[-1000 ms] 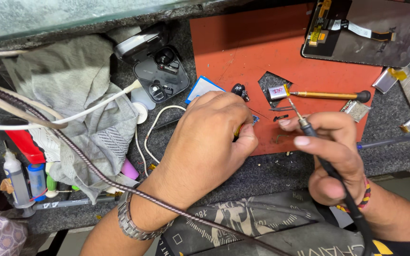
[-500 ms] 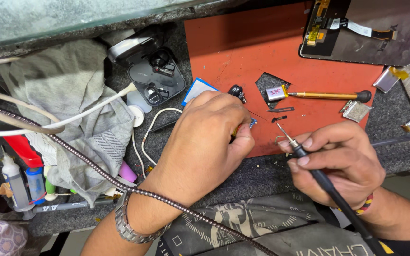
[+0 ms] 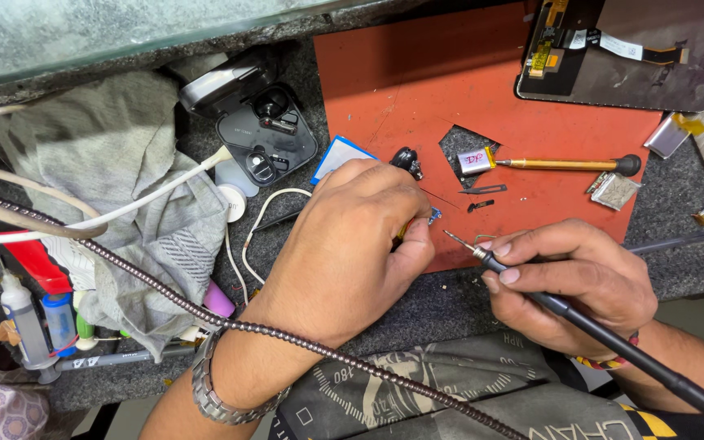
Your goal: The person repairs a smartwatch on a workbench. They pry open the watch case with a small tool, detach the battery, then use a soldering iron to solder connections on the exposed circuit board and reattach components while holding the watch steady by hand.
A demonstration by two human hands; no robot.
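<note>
My left hand (image 3: 352,244) is closed over a small part (image 3: 434,215) at the near edge of the orange work mat (image 3: 417,90); most of what it pinches is hidden under the fingers. My right hand (image 3: 568,281) grips a black soldering iron (image 3: 523,285) like a pen. Its thin metal tip points left toward the left fingertips, a short gap away. A black cable runs from the iron down to the lower right.
On the mat lie a gold-handled screwdriver (image 3: 564,165), a small silver battery (image 3: 476,160), a black earbud (image 3: 406,158) and an opened phone screen (image 3: 621,53). An open grey earbud case (image 3: 262,130), a grey cloth (image 3: 116,179), cables and glue bottles (image 3: 26,326) crowd the left.
My right hand has slid down and to the right with the iron, pulling its tip away from the cut-out in the mat. My left hand has stayed in place.
</note>
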